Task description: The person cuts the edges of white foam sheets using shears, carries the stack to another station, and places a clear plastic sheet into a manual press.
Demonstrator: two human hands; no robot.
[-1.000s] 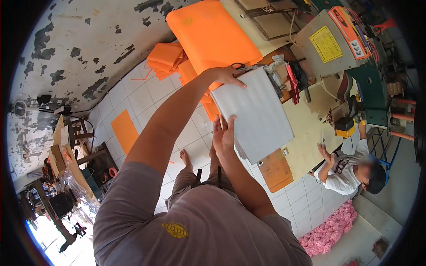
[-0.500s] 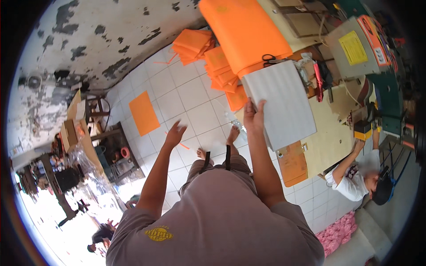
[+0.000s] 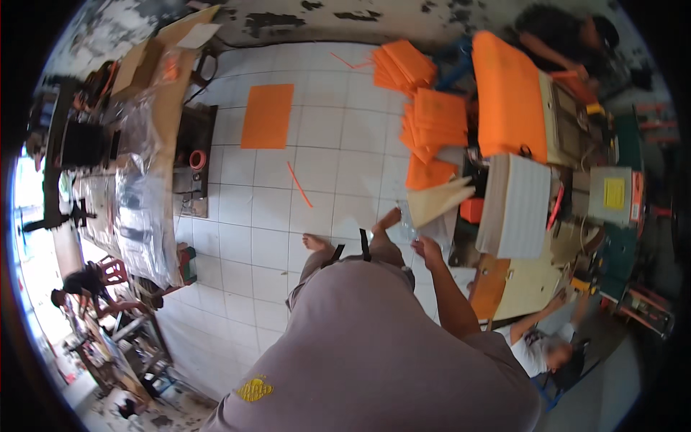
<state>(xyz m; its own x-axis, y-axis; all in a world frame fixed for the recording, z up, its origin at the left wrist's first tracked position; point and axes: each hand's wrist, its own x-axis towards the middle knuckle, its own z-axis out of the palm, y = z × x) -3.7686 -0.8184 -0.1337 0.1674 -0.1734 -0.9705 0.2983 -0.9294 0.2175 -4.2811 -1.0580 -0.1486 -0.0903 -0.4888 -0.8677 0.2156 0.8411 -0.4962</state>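
Note:
My right hand (image 3: 428,252) hangs low beside my hip, its fingers loosely curled, with nothing visible in them. It is apart from the work table. Closest to it are a clear plastic item (image 3: 407,218) by my foot and cream sheets (image 3: 435,200) spread out at the table's near side. A stack of pale grey foam sheets (image 3: 524,205) lies on the table. Beyond it rests a thick pile of orange sheets (image 3: 507,101), draped over the table. My left hand is outside the picture.
Folded orange pieces (image 3: 440,115) are heaped on the tiled floor. One flat orange sheet (image 3: 268,117) and an orange strip (image 3: 299,185) lie ahead. A plastic-covered bench (image 3: 147,209) stands left. One co-worker (image 3: 565,43) is at the far right, another (image 3: 540,342) at the near right.
My view has swung left, so the table appears farther right. My right hand has come off the grey foam sheets, down to my side, its fingers curling. My left hand has left the picture.

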